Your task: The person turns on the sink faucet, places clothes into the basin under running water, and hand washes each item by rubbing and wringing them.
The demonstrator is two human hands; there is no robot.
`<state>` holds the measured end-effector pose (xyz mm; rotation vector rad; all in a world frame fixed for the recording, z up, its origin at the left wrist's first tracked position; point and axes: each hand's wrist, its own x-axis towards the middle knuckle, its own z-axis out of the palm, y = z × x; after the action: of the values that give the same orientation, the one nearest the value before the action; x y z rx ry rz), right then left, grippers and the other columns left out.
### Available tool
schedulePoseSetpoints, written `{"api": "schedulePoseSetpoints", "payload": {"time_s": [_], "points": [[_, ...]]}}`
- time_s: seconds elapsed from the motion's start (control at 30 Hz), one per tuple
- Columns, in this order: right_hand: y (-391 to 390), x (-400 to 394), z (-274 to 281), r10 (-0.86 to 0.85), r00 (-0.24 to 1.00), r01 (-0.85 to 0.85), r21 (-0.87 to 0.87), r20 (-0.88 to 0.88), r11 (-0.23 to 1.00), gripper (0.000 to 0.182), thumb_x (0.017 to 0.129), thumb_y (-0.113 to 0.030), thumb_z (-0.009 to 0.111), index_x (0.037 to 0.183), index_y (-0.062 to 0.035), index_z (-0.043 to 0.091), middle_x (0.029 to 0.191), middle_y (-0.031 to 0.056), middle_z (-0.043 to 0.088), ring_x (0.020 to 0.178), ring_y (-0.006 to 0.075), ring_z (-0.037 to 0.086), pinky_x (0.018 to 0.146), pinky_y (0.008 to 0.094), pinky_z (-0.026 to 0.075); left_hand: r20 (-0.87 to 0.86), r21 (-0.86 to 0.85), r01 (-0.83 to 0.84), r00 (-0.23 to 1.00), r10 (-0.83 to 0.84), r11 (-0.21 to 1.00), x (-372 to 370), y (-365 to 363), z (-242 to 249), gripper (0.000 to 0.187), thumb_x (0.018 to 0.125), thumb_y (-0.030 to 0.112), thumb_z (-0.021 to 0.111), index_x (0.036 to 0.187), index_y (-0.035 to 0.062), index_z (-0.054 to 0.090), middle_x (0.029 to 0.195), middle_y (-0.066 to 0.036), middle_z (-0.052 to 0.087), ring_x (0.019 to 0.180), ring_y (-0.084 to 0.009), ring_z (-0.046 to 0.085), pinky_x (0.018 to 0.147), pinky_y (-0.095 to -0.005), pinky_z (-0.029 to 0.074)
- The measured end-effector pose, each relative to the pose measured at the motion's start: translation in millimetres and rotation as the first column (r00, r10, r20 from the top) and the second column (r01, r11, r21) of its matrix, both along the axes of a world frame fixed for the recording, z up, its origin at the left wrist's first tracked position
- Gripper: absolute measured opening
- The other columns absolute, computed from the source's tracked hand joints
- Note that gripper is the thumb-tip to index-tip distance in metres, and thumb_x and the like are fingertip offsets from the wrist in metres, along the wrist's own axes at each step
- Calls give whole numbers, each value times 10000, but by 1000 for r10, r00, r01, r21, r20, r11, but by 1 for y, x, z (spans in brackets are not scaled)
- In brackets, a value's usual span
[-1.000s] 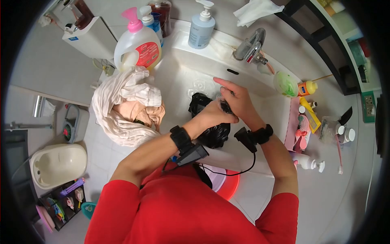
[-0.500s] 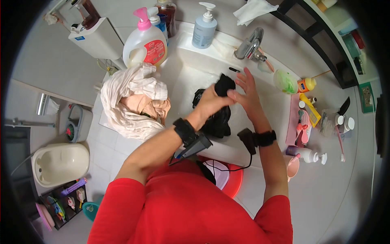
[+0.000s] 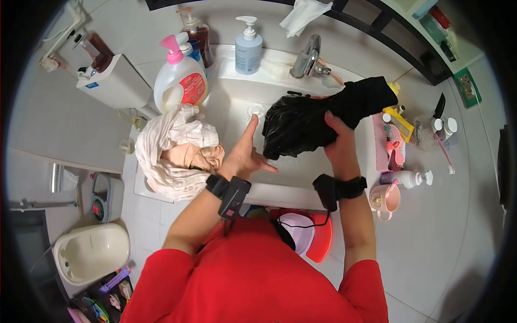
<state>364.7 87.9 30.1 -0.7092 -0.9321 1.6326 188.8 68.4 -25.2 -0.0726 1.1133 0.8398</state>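
A wet black garment [image 3: 304, 123] is stretched out above the white sink [image 3: 291, 196], its narrower end reaching past the right side of the basin. My right hand [image 3: 341, 144] grips it from the near side, thumb on top and the other fingers hidden behind the cloth. To the left of the garment, my left hand [image 3: 245, 157] is open and holds nothing, fingers spread over the basin's near edge. Both wrists wear black straps with small devices attached.
Pale bundled clothes [image 3: 175, 156] lie on the sink's left ledge, below a pink-topped detergent bottle [image 3: 180, 81]. Behind the basin stand a blue pump bottle [image 3: 248, 51] and a chrome faucet [image 3: 307, 59]. A pink mug [image 3: 385, 200] and toiletries are at the right.
The black garment went from bunched between both hands to spread out toward the right in my right hand. My left hand let go and moved left, fingers spreading. The view shifted slightly.
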Motion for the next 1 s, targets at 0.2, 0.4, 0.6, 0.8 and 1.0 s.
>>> {"api": "schedulePoseSetpoints", "payload": {"time_s": [0.2, 0.4, 0.6, 0.8, 1.0], "points": [[-48, -14, -48, 34, 922, -26, 25, -386, 999, 532, 862, -449, 482, 1196, -37, 446, 1164, 128, 511, 1136, 299, 455, 1013, 436, 320, 648, 371, -203, 756, -96, 906, 16, 18, -40, 819, 782, 728, 305, 1256, 75, 445, 1195, -144, 531, 1099, -287, 506, 942, -433, 399], [-51, 22, -88, -335, 913, 277, -248, -233, 928, 633, 847, -606, 371, 1202, -89, 463, 1182, 100, 515, 1144, 304, 451, 997, 467, 334, 626, 398, -346, 779, 24, 850, 20, 24, -56, 602, 876, 543, 377, 1200, 51, 500, 1117, -118, 584, 1024, -281, 554, 932, -413, 412], [-24, 20, -94, -244, 872, 104, -327, -425, 939, 693, 847, -616, 354, 1297, -91, 390, 1253, 104, 475, 1168, 248, 444, 1016, 411, 325, 668, 288, -128, 737, -103, 949, 25, 21, -35, 430, 877, 377, 482, 1123, 33, 561, 1095, -110, 604, 1023, -266, 560, 947, -401, 402], [-3, 26, -88, -12, 931, -35, -123, -365, 992, 732, 809, -478, 517, 1351, -48, 276, 1243, 90, 473, 1142, 239, 462, 1001, 375, 349, 625, 233, 54, 757, -192, 971, 16, 9, -52, 337, 876, 317, 496, 1027, 35, 602, 979, -95, 643, 926, -228, 602, 879, -375, 453], [5, 28, -78, 29, 993, -51, -190, -115, 980, 755, 627, -181, 700, 1289, -42, 366, 1121, 99, 525, 1045, 222, 504, 940, 343, 384, 526, 167, 103, 832, -177, 981, 8, 8, -67, 281, 877, 278, 499, 999, 41, 589, 897, -88, 644, 805, -208, 625, 783, -334, 502]]}}
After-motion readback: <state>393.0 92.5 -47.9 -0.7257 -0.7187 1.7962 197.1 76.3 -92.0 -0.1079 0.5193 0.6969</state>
